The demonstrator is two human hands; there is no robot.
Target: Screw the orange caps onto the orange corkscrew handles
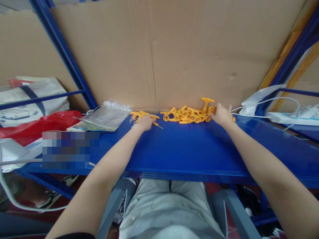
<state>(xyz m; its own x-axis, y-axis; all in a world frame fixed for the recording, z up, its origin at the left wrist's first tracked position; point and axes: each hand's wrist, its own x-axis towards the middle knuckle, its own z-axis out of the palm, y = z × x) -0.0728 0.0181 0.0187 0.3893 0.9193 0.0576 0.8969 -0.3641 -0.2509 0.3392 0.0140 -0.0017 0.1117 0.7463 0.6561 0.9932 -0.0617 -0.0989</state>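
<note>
Both hands out at the cardboard backing (pixel 174 53): left hand (pixel 145 122) flat, grip released, on small orange pieces (pixel 139 115); right hand (pixel 222 114), grip unclear, against the orange T-handle pile (pixel 189 115), one T-handle (pixel 206 103) standing upright, on the blue surface (pixel 189 149)

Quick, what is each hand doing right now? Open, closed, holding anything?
Left hand: lies palm down on the small orange pieces; a grip cannot be told.
Right hand: rests against the orange pile; whether it holds one cannot be told.
</note>
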